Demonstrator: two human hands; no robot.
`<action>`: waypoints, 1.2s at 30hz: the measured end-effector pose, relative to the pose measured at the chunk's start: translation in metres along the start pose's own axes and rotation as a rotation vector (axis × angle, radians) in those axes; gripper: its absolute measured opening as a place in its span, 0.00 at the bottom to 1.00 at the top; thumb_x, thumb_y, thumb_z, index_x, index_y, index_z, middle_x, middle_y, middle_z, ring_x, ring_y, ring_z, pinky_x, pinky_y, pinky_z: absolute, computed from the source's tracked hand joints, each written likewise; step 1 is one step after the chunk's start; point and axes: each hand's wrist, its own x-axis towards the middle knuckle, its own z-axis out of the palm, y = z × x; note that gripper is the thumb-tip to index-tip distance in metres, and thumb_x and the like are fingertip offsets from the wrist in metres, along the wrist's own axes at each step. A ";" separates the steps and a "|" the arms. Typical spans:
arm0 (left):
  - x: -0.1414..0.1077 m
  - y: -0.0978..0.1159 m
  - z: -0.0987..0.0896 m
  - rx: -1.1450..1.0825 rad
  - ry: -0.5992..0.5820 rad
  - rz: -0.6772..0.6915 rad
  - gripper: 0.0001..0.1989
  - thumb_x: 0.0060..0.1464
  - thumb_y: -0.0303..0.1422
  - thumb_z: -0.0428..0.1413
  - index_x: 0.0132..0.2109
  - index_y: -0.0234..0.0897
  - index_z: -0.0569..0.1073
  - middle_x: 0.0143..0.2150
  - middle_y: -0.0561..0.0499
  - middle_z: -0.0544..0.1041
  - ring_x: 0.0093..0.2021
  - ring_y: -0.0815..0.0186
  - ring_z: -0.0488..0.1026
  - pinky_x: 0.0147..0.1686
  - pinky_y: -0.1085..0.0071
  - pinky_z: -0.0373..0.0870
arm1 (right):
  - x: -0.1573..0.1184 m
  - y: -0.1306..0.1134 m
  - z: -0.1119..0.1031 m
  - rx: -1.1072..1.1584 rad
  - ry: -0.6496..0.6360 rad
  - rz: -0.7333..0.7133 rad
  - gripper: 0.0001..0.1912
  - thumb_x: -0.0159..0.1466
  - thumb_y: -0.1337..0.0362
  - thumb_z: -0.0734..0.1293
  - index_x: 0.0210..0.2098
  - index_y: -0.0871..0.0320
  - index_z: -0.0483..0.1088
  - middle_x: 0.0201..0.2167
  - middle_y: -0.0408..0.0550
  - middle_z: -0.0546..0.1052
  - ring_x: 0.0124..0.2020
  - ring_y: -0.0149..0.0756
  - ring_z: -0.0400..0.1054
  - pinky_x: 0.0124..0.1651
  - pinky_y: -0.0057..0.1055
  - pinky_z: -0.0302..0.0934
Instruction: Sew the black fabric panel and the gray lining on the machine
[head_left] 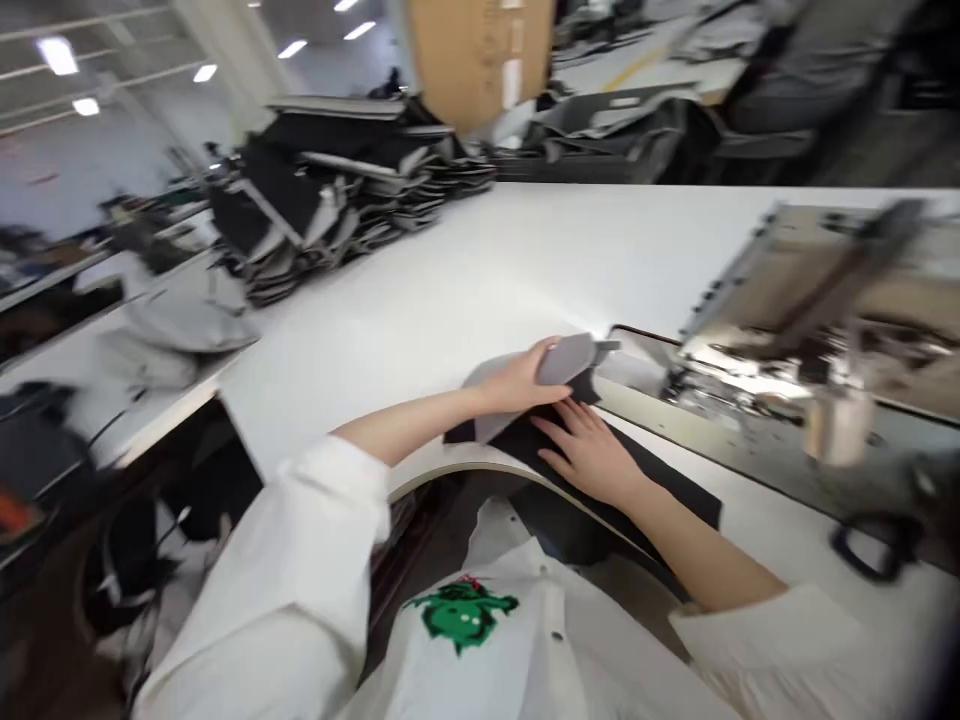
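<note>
The likeliest trouble here is the two layers slipping out of line: the left hand [517,382] lifts only one corner of the grey fabric piece [570,358], and the rest of it lies loose over the black fabric strip [660,490], so a small tug could drag the grey edge off the black one before both reach the sewing machine [817,330] on the right. A second risk is the black strip itself — it runs off the curved near edge of the white table [480,270], and the hanging part may pull it toward the person if the flat hand eases up. The machine's metal parts sit close to the far fingertips, though the view there is too blurred to show a needle.

The left hand's fingers are closed on the grey piece, thumb under and fingers over, pinching its far corner and holding it just clear of the surface. The right hand [592,452] grips nothing: it lies spread, palm down, fingers nearly straight, pressing the black strip flat just near of the grey piece. Both pieces rest at the near middle of the table, just left of the machine bed. A stack of dark cut pieces [337,200] lies well apart at the far left, and black scissors [874,545] lie near right.
</note>
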 end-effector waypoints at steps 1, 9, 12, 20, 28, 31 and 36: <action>0.005 -0.006 0.003 0.096 -0.067 0.045 0.40 0.52 0.41 0.57 0.67 0.37 0.49 0.67 0.43 0.56 0.64 0.56 0.58 0.61 0.64 0.58 | -0.001 -0.001 -0.001 -0.009 -0.030 0.023 0.23 0.66 0.56 0.62 0.58 0.56 0.66 0.61 0.60 0.62 0.63 0.54 0.53 0.62 0.54 0.51; 0.028 -0.014 0.040 0.724 -0.354 0.139 0.37 0.58 0.43 0.50 0.69 0.37 0.45 0.61 0.38 0.59 0.56 0.51 0.66 0.51 0.59 0.67 | -0.026 0.000 -0.025 0.064 -0.125 -0.010 0.28 0.63 0.49 0.65 0.58 0.57 0.66 0.57 0.63 0.65 0.61 0.52 0.55 0.63 0.54 0.45; 0.039 -0.012 0.049 0.852 -0.345 0.294 0.33 0.58 0.38 0.50 0.68 0.38 0.48 0.62 0.38 0.56 0.54 0.50 0.66 0.49 0.59 0.69 | -0.056 0.007 -0.035 0.082 -0.166 0.009 0.39 0.58 0.40 0.66 0.61 0.56 0.61 0.63 0.64 0.58 0.64 0.58 0.49 0.61 0.62 0.42; 0.060 -0.012 0.049 0.832 -0.402 0.354 0.28 0.57 0.34 0.49 0.64 0.45 0.57 0.55 0.45 0.60 0.33 0.67 0.71 0.35 0.69 0.70 | -0.148 0.043 -0.067 -0.154 0.109 0.226 0.14 0.67 0.65 0.61 0.52 0.56 0.70 0.57 0.54 0.67 0.59 0.44 0.59 0.63 0.47 0.51; 0.072 -0.014 0.057 0.775 -0.256 0.160 0.27 0.59 0.37 0.45 0.65 0.45 0.55 0.52 0.45 0.60 0.34 0.66 0.71 0.37 0.69 0.70 | -0.206 0.085 -0.071 -0.261 0.116 0.620 0.21 0.69 0.66 0.51 0.52 0.57 0.71 0.58 0.59 0.65 0.61 0.52 0.56 0.61 0.58 0.50; 0.076 -0.007 0.059 0.746 -0.271 0.058 0.28 0.59 0.39 0.44 0.66 0.44 0.54 0.50 0.45 0.60 0.32 0.64 0.71 0.37 0.66 0.70 | -0.185 0.078 -0.076 -0.256 0.084 0.550 0.19 0.69 0.66 0.53 0.52 0.58 0.71 0.58 0.59 0.65 0.62 0.51 0.53 0.63 0.58 0.46; 0.078 -0.001 0.056 0.699 -0.309 0.032 0.29 0.58 0.40 0.45 0.65 0.45 0.54 0.51 0.44 0.59 0.32 0.64 0.71 0.38 0.64 0.70 | -0.131 0.041 -0.072 -0.048 -0.057 0.225 0.32 0.62 0.49 0.66 0.61 0.57 0.63 0.64 0.59 0.57 0.65 0.53 0.49 0.63 0.52 0.51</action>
